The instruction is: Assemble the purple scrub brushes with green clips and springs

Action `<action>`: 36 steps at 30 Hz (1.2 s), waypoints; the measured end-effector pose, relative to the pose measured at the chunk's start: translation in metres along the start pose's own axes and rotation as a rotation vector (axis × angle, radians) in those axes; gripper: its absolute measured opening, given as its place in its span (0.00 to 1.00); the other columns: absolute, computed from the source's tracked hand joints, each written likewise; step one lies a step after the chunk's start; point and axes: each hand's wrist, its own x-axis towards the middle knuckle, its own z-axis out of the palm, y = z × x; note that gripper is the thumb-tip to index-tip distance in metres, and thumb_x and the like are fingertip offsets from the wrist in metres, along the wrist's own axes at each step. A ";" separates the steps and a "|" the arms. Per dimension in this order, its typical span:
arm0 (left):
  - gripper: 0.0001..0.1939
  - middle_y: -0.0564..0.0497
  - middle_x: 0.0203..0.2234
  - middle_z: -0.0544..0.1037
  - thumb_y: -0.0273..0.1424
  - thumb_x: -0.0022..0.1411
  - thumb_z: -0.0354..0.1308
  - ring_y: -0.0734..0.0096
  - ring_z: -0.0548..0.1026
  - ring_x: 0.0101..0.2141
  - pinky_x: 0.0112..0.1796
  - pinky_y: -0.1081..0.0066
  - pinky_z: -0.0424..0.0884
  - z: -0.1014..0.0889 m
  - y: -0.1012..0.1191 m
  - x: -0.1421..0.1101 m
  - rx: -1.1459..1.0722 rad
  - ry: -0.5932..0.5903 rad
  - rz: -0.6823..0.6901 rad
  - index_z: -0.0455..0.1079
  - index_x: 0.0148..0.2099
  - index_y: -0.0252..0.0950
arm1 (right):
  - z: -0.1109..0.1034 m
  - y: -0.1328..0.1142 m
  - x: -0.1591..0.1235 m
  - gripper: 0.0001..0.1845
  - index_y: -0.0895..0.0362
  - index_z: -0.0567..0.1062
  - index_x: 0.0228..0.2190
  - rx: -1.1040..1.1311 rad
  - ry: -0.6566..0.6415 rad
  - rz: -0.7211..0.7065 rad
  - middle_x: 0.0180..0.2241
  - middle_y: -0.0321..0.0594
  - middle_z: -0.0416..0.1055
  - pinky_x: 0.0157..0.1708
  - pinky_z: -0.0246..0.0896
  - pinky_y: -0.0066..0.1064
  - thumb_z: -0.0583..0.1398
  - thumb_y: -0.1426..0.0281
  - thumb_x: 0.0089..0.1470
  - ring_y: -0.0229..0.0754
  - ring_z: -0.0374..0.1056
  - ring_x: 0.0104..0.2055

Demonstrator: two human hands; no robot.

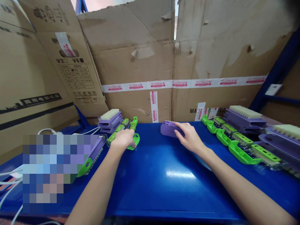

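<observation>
My left hand [123, 139] is over the left row of parts, its fingers curled down on a curved green plastic piece [136, 142]. That piece shows beyond my fingertips; the exact grip is partly hidden. Beside the hand are other green pieces [119, 128] with clear plastic between them. Farther right, my right hand [189, 135] grips a purple plastic brush part [167, 129] by its right end, thumb in front and fingers over the top. The part stands on its long edge near the back of the blue table [145, 187], with a pale toothed strip along its top.
Stacked purple parts with cream bristles [110, 120] stand at the back left. A row of green pieces [242, 153] and more purple stacks [243, 118] line the right. Cardboard [138, 62] walls the back. White cables [8, 172] and a pixelated area lie at left.
</observation>
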 end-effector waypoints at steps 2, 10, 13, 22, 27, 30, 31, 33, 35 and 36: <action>0.28 0.38 0.44 0.76 0.38 0.41 0.66 0.50 0.74 0.45 0.39 0.64 0.71 -0.002 -0.003 -0.002 0.012 -0.021 -0.047 0.72 0.46 0.34 | 0.000 0.000 0.000 0.20 0.58 0.69 0.51 -0.004 -0.002 0.001 0.46 0.47 0.72 0.47 0.61 0.45 0.52 0.66 0.58 0.49 0.65 0.48; 0.29 0.40 0.45 0.76 0.34 0.34 0.68 0.48 0.74 0.46 0.41 0.63 0.71 -0.002 -0.012 0.006 -0.060 -0.015 -0.201 0.73 0.45 0.39 | 0.001 0.002 0.001 0.20 0.58 0.69 0.50 -0.031 0.001 0.005 0.45 0.47 0.72 0.46 0.61 0.45 0.52 0.65 0.58 0.49 0.65 0.47; 0.28 0.39 0.44 0.77 0.34 0.35 0.67 0.49 0.75 0.45 0.39 0.63 0.71 0.004 -0.016 0.012 -0.069 0.033 -0.221 0.74 0.44 0.39 | 0.000 0.004 0.001 0.21 0.59 0.69 0.50 -0.079 0.013 0.035 0.45 0.48 0.71 0.47 0.60 0.46 0.52 0.65 0.57 0.50 0.64 0.48; 0.24 0.39 0.46 0.76 0.30 0.41 0.63 0.50 0.74 0.46 0.37 0.65 0.71 0.009 -0.020 0.017 -0.048 0.075 -0.224 0.72 0.45 0.38 | 0.001 0.026 -0.001 0.28 0.60 0.66 0.53 -0.179 -0.012 0.133 0.49 0.53 0.68 0.47 0.60 0.49 0.55 0.59 0.54 0.56 0.62 0.52; 0.24 0.38 0.48 0.74 0.30 0.43 0.64 0.50 0.73 0.47 0.38 0.64 0.71 0.007 -0.019 0.016 -0.058 0.073 -0.230 0.71 0.47 0.38 | 0.002 0.032 -0.003 0.27 0.61 0.65 0.53 -0.154 -0.113 0.171 0.50 0.53 0.67 0.48 0.62 0.46 0.56 0.62 0.53 0.54 0.64 0.51; 0.24 0.37 0.48 0.74 0.33 0.45 0.64 0.49 0.73 0.47 0.39 0.64 0.71 0.006 -0.019 0.015 -0.067 0.076 -0.245 0.71 0.47 0.37 | 0.002 0.034 -0.002 0.27 0.60 0.65 0.53 -0.120 -0.111 0.175 0.51 0.51 0.66 0.49 0.62 0.45 0.56 0.65 0.53 0.53 0.63 0.52; 0.24 0.37 0.48 0.74 0.35 0.45 0.64 0.49 0.73 0.47 0.39 0.63 0.71 0.005 -0.019 0.013 -0.070 0.089 -0.248 0.71 0.47 0.37 | 0.002 0.034 -0.002 0.27 0.59 0.65 0.53 -0.109 -0.099 0.175 0.50 0.51 0.66 0.49 0.62 0.44 0.56 0.65 0.53 0.52 0.64 0.52; 0.23 0.36 0.46 0.75 0.40 0.48 0.63 0.48 0.74 0.46 0.39 0.62 0.70 0.001 -0.015 0.009 -0.075 0.147 -0.251 0.71 0.46 0.36 | 0.002 0.035 -0.002 0.27 0.58 0.65 0.53 -0.090 -0.062 0.177 0.49 0.50 0.66 0.48 0.62 0.44 0.57 0.65 0.52 0.51 0.65 0.50; 0.22 0.36 0.44 0.76 0.44 0.52 0.59 0.48 0.75 0.44 0.39 0.61 0.70 -0.003 -0.008 0.003 -0.084 0.233 -0.231 0.72 0.45 0.35 | 0.001 0.034 -0.001 0.27 0.57 0.66 0.52 -0.060 -0.021 0.164 0.47 0.48 0.67 0.47 0.63 0.44 0.58 0.66 0.50 0.50 0.66 0.48; 0.22 0.35 0.42 0.76 0.45 0.55 0.57 0.48 0.75 0.43 0.39 0.60 0.70 -0.004 -0.003 0.000 -0.091 0.279 -0.209 0.71 0.45 0.34 | 0.000 0.033 -0.001 0.27 0.56 0.66 0.52 -0.031 -0.007 0.141 0.46 0.48 0.67 0.47 0.63 0.44 0.59 0.66 0.50 0.50 0.67 0.47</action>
